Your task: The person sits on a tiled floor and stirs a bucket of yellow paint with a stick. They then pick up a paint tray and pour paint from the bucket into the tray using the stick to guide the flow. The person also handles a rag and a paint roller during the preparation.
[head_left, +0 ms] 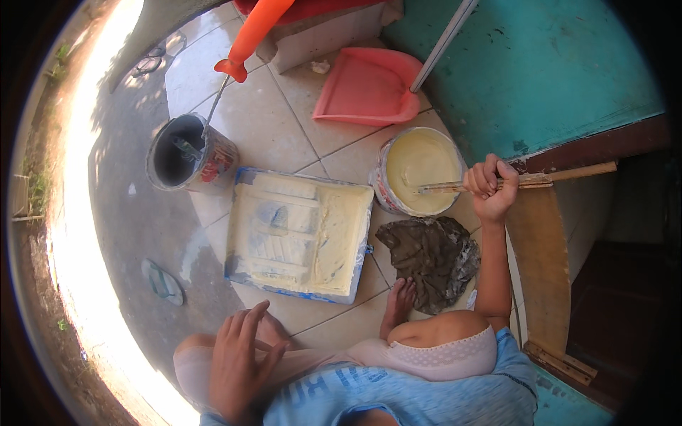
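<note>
My right hand [490, 186] is closed round a wooden stick [529, 183]. The stick's lower end dips into cream-coloured paint [426, 170] in a round bucket [384, 186] on the tiles. Over my bent left knee hovers or rests my left hand [245, 355], its fingers apart and nothing in it; contact cannot be made out. Between my feet and the buckets lies a blue-edged paint tray [344, 241], coated in the same cream paint. A crumpled dark cloth [430, 259] sits just below the paint bucket, beside my bare foot.
A grey bucket [224, 153] stands at left, a thin rod rising from it toward an orange handle-like piece [256, 35]. Behind are a pink dustpan [369, 82] and a teal surface [547, 64]. A flip-flop [163, 284] lies left; a wooden board [536, 263] stands right.
</note>
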`<state>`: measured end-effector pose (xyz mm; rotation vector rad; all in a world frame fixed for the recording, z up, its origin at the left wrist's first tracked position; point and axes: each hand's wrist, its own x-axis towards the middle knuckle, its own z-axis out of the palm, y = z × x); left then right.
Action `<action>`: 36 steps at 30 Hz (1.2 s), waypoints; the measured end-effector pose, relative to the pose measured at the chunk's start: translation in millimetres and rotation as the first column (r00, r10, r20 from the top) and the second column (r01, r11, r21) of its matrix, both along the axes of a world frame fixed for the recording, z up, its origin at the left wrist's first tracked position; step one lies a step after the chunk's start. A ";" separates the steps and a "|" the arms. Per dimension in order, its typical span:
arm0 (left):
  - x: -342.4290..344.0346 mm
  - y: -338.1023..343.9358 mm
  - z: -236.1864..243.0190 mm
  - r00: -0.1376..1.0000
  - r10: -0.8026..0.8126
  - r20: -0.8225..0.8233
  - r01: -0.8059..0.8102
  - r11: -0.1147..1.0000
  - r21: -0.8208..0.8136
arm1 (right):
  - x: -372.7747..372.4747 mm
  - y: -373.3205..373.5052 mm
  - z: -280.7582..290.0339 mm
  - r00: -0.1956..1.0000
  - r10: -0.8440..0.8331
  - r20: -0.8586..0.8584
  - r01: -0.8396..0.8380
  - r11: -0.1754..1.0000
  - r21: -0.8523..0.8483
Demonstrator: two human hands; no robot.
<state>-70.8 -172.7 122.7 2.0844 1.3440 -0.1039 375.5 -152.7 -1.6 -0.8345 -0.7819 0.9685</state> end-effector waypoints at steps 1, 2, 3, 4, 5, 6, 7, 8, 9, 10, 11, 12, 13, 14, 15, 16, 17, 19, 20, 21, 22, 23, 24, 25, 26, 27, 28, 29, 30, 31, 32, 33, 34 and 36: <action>-0.4 0.6 0.9 1.000 0.001 -0.006 -0.001 1.000 -0.005 | 3.6 -7.0 6.9 0.999 0.042 0.028 -0.041 0.998 -0.037; -0.7 1.3 1.4 1.000 0.004 -0.010 -0.004 1.000 -0.014 | 6.3 -11.2 11.5 0.998 0.062 0.033 -0.059 0.994 -0.087; -0.7 2.2 1.5 1.000 0.006 -0.011 -0.007 1.000 -0.022 | 8.0 -13.1 13.6 0.992 0.028 0.126 -0.020 0.997 -0.068; -0.8 2.9 1.3 1.000 0.008 -0.010 -0.008 1.000 -0.030 | 10.1 -14.0 14.8 0.980 -0.029 0.196 0.041 0.997 -0.058; -0.9 3.8 1.0 1.000 0.008 -0.008 -0.008 0.999 -0.033 | 11.0 -13.6 14.0 0.962 -0.091 0.256 0.098 0.995 -0.015; -1.0 4.5 0.6 1.000 0.007 -0.005 -0.007 0.999 -0.037 | 11.0 -11.0 10.9 0.945 -0.170 0.281 0.175 0.985 0.009; -0.9 5.1 0.0 1.000 0.009 -0.014 -0.010 0.999 -0.046 | 9.8 -7.4 6.2 0.937 -0.206 0.280 0.203 0.978 0.041; -0.9 5.4 -0.4 1.000 -0.001 0.000 0.001 0.999 -0.036 | 6.9 -2.4 -0.6 0.926 -0.256 0.278 0.240 0.966 0.090; -0.9 5.3 -0.7 1.000 -0.008 0.001 0.008 1.000 -0.030 | 4.2 2.1 -6.8 0.913 -0.306 0.270 0.282 0.951 0.127; -0.6 5.0 -1.3 1.000 -0.013 0.003 0.013 1.000 -0.024 | 1.7 6.3 -12.4 0.933 -0.292 0.211 0.260 0.951 0.165; -0.4 4.8 -1.7 1.000 -0.017 0.004 0.017 1.000 -0.018 | -0.4 6.0 -15.5 0.952 -0.246 0.180 0.220 0.963 0.154; -0.2 4.6 -1.9 1.000 -0.020 0.002 0.020 1.000 -0.012 | -1.9 5.8 -17.6 0.969 -0.199 0.146 0.178 0.973 0.145; -0.2 4.3 -1.8 1.000 -0.022 -0.001 0.022 1.000 -0.005 | -1.7 3.8 -16.9 0.982 -0.151 0.109 0.135 0.981 0.138; -0.3 3.7 -1.6 1.000 -0.016 -0.003 0.016 1.000 -0.008 | 0.1 0.1 -13.9 0.993 -0.076 0.089 0.067 0.993 0.096; -0.4 3.4 -1.3 1.000 -0.010 -0.006 0.009 1.000 -0.010 | 4.4 -4.0 -8.3 0.998 0.000 0.065 -0.004 0.998 0.059; -0.9 3.3 -0.8 1.000 -0.003 -0.010 0.003 1.000 -0.012 | 9.6 -7.5 -2.3 0.998 0.064 0.029 -0.065 0.998 0.008; -1.3 3.2 -0.2 1.000 0.002 -0.008 -0.002 1.000 -0.016 | 15.4 -10.2 3.9 0.997 0.068 0.042 -0.067 0.998 -0.015; -1.9 2.7 0.8 1.000 0.014 -0.014 -0.014 0.999 -0.031 | 25.6 -14.4 14.0 0.998 0.041 0.041 -0.038 0.997 -0.069; -2.0 2.4 1.0 1.000 0.013 -0.007 -0.013 1.000 -0.026 | 28.2 -13.7 15.2 0.992 -0.036 0.121 0.044 0.997 -0.062; -1.9 2.3 1.1 1.000 0.014 -0.010 -0.014 0.999 -0.029 | 28.6 -11.3 13.5 0.981 -0.093 0.171 0.103 0.993 -0.050; -1.8 2.3 1.2 1.000 0.013 -0.012 -0.013 0.999 -0.032 | 27.1 -7.4 9.3 0.963 -0.166 0.214 0.172 0.985 -0.012; -1.7 2.4 1.2 1.000 0.012 -0.010 -0.012 1.000 -0.029 | 24.9 -3.2 4.1 0.932 -0.251 0.261 0.252 0.967 0.030; -1.2 2.7 0.6 1.000 0.009 -0.006 -0.009 1.000 -0.026 | 20.9 2.3 -3.3 0.943 -0.249 0.221 0.240 0.968 0.069; -0.5 2.7 0.0 1.000 0.007 0.001 -0.007 1.000 -0.023 | 16.2 8.3 -11.2 0.948 -0.255 0.189 0.238 0.965 0.109; 0.0 2.6 -0.8 1.000 0.003 0.000 -0.003 1.000 -0.020 | 13.4 11.0 -16.1 0.952 -0.275 0.137 0.260 0.959 0.114; 0.2 2.6 -1.0 1.000 0.001 -0.003 -0.001 1.000 -0.017 | 11.3 10.6 -18.5 0.975 -0.189 0.120 0.173 0.977 0.127; 0.3 2.7 -1.0 1.000 0.001 -0.017 -0.001 1.000 -0.017 | 10.9 9.4 -18.5 0.990 -0.119 0.079 0.110 0.988 0.109; 0.3 2.6 -0.9 1.000 -0.002 -0.010 0.001 1.000 -0.016 | 11.6 7.1 -16.8 0.998 -0.048 0.036 0.045 0.994 0.095; 0.0 2.7 -0.7 1.000 -0.001 -0.011 0.001 1.000 -0.018 | 14.4 3.4 -12.2 1.000 0.010 0.015 -0.010 0.999 0.050; -0.3 3.2 -0.5 1.000 0.000 -0.011 0.000 1.000 -0.018 | 20.4 -1.2 -4.3 0.998 0.066 -0.008 -0.066 0.998 0.008; -0.5 3.5 -0.4 1.000 0.004 -0.011 -0.004 1.000 -0.023 | 26.3 -5.0 3.3 0.992 0.122 -0.032 -0.123 0.992 -0.035; -0.6 3.5 -0.3 1.000 0.009 -0.012 -0.009 1.000 -0.029 | 31.6 -7.7 9.8 0.998 0.066 0.012 -0.065 0.996 -0.061; -0.6 3.6 -0.1 1.000 0.019 -0.017 -0.020 0.999 -0.040 | 35.2 -9.5 14.5 0.998 0.012 0.058 -0.007 0.996 -0.084; -0.4 3.8 -0.2 1.000 0.017 -0.014 -0.017 0.999 -0.030 | 35.9 -8.3 16.2 0.981 -0.110 0.161 0.120 0.992 -0.050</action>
